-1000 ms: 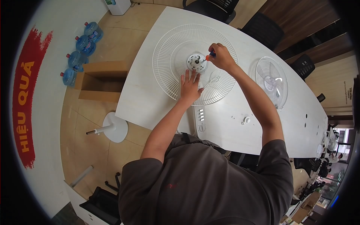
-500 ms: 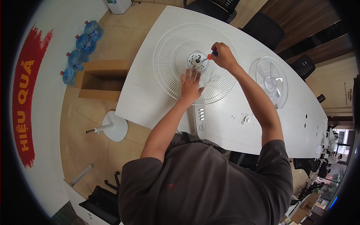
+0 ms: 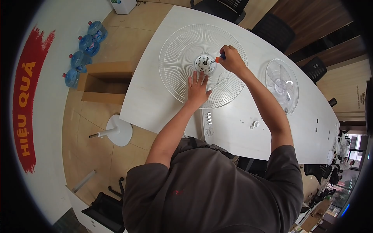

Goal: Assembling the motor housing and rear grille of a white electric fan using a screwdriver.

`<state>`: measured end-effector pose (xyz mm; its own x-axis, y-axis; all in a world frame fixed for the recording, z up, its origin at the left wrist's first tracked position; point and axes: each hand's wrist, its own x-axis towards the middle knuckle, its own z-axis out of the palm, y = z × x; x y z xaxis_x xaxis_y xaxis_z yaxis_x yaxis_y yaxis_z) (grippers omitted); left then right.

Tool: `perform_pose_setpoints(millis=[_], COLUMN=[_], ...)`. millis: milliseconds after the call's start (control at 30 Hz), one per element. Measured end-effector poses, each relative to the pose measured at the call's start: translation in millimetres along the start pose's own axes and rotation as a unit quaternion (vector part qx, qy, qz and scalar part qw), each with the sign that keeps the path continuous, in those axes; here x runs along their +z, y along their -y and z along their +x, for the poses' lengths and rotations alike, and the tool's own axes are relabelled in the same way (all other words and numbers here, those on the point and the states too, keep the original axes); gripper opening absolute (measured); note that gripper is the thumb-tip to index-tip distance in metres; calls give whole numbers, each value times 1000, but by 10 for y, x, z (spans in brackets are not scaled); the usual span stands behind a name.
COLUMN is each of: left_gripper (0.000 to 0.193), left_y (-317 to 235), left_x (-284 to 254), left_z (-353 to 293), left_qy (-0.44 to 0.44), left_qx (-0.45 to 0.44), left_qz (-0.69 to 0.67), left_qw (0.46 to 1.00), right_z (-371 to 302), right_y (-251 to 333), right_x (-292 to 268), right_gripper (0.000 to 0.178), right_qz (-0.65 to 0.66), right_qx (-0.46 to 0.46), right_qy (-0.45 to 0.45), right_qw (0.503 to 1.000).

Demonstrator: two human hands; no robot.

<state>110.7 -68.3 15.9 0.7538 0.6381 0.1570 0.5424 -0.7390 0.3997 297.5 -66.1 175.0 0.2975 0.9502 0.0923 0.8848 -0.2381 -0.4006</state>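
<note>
With the hub of the fan as the clock's centre, a large round white wire fan guard (image 3: 180, 58) lies on a white-topped table (image 3: 147, 83), with a round white hub plate dotted with dark holes (image 3: 200, 66) at its middle. The bare left hand (image 3: 197, 92) comes in from 6 o'clock, fingers spread wide and laid on the wires, fingertips at the plate's lower rim, with nothing seen in its grasp. At 3 o'clock the bare right hand (image 3: 232, 60) has its fingers curled closed around a screwdriver with an orange and dark blue handle (image 3: 218, 59), its thin shaft pointing at the plate's edge; whether the tip sits in a screw cannot be told. A looped white cord (image 3: 222, 80) rests on the guard toward 4 o'clock. A white control panel with a column of buttons (image 3: 208, 120) lies at 6 o'clock, a small round white cap (image 3: 255, 124) near 5, and a clear plastic fan blade in a second round guard (image 3: 281, 83) between 3 and 4.
</note>
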Motion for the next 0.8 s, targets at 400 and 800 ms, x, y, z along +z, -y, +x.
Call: perform_pose_setpoints(millis=[400, 800], left_gripper=[75, 74], left_y=[-4, 3], left_x=[-5, -11], left_z=[0, 7], left_qy=[5, 10], left_qx=[-1, -6], left_qz=[-6, -10], left_qw=[1000, 1000], right_z=[8, -1], right_y=[-47, -137], right_x=[42, 45], right_gripper=[33, 34], right_qz=[-3, 22], right_qx=[15, -3], right_qy=[-12, -38], right_qw=[1000, 999])
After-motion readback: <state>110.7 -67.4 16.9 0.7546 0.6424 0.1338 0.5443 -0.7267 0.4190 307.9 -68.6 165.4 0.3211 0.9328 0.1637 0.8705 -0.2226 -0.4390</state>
